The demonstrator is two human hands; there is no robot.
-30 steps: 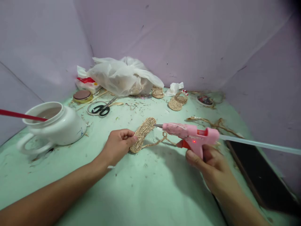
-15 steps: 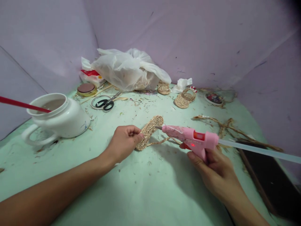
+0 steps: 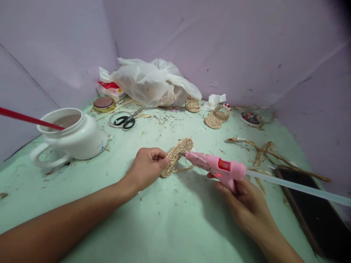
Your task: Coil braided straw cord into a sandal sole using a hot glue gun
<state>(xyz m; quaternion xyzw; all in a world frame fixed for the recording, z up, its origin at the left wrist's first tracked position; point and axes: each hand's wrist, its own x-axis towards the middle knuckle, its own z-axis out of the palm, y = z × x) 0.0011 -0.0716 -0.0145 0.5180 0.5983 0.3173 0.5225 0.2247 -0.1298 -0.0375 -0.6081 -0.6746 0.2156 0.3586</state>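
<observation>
My left hand (image 3: 149,164) pinches the near left edge of a small woven sole (image 3: 178,155), coiled from braided straw cord. A loose tail of braided cord (image 3: 184,168) trails from its near end to the right, passing behind the glue gun. My right hand (image 3: 244,204) is wrapped around the grip of a pink glue gun (image 3: 211,164) with a small red light lit. A long translucent glue stick (image 3: 296,185) sticks out of its back. The metal nozzle points left, over or against the sole's upper face; whether it touches I cannot tell.
On the left stands a white pot (image 3: 85,135) with a red stick in it. Black-handled scissors (image 3: 127,120), a plastic bag (image 3: 153,84) and a small finished woven slipper (image 3: 215,118) lie toward the back. Cord pieces (image 3: 290,162) and a dark phone (image 3: 312,208) are at right.
The glue gun has shifted left and slightly down, its nozzle now nearer the middle of the sole. My left hand keeps its pinch; the whole view has moved slightly.
</observation>
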